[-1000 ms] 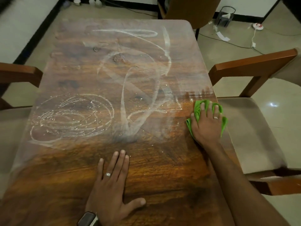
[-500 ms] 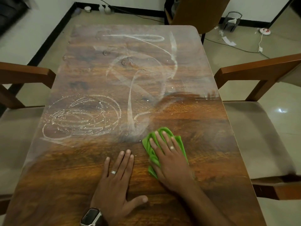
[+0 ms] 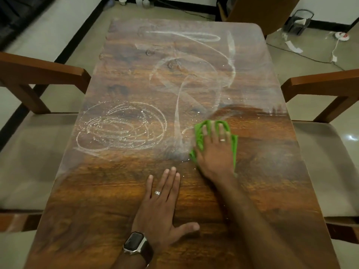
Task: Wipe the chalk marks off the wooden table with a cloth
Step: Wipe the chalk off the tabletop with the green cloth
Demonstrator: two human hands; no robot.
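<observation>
We are pressing the green cloth (image 3: 199, 135) flat under our spread right hand (image 3: 214, 150), mid-wipe; our left hand (image 3: 161, 208) is resting open, empty. Next, probably, we are needing a leftward sweep across the chalk scribble (image 3: 121, 127).

Dim, soft; glare on far tabletop (image 3: 252, 61)

Wooden counter (image 3: 108, 191), dark brown grain, rounded far corners, long axis running away from camera. Chalk marks on top: scribbled oval coil (image 3: 120, 127) at left middle; big looping swirl (image 3: 194, 74) across far half, smeared hazy white. Near half mostly bare wood, few white specks. Green cloth (image 3: 199, 136) lying flat at center-right, touching swirl's lower tail, pressed down under right hand (image 3: 213, 152), fingers spread. Left hand (image 3: 161, 206) flat on counter near front edge, palm down, just beside and nearer than cloth, not touching it.
</observation>
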